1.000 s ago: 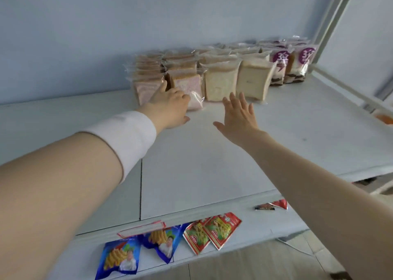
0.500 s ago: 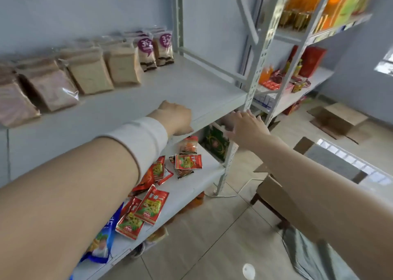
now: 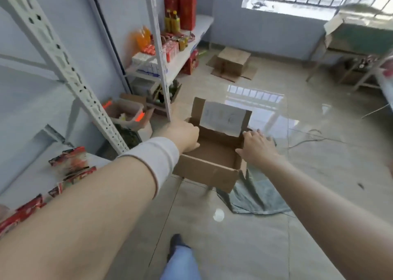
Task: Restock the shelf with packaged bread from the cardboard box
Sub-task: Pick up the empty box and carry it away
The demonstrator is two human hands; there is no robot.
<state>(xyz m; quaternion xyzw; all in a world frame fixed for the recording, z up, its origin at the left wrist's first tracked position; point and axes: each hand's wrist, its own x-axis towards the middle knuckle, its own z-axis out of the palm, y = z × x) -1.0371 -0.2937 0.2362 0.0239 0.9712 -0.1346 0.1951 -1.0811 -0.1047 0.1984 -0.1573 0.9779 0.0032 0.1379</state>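
Down on the shiny floor (image 3: 308, 173) sits the cardboard box (image 3: 208, 173), right between the two hands. Its open top faces up, and its brown bottom shows inside. It is turned a little, so its near wall slants, and which side is longer is hard to tell. Past the fingertips, a flap (image 3: 196, 109) stands up at the far side with a white paper (image 3: 223, 118) on it. Both arms stretch out forward and down. The left hand (image 3: 185, 135) is at the box's left wall, back side up; its fingers are hidden, so whether it holds the wall is not clear. A white wristband (image 3: 157, 158) sits just behind that hand. The right hand (image 3: 257, 147) is at the top of the right wall, with its fingers (image 3: 258, 134) spread out and holding nothing. Below that hand, a grey-blue cloth (image 3: 255, 196) lies under the box. Far to the left of the left fingers, red snack packets (image 3: 70, 162) lie on a shelf (image 3: 32, 179).
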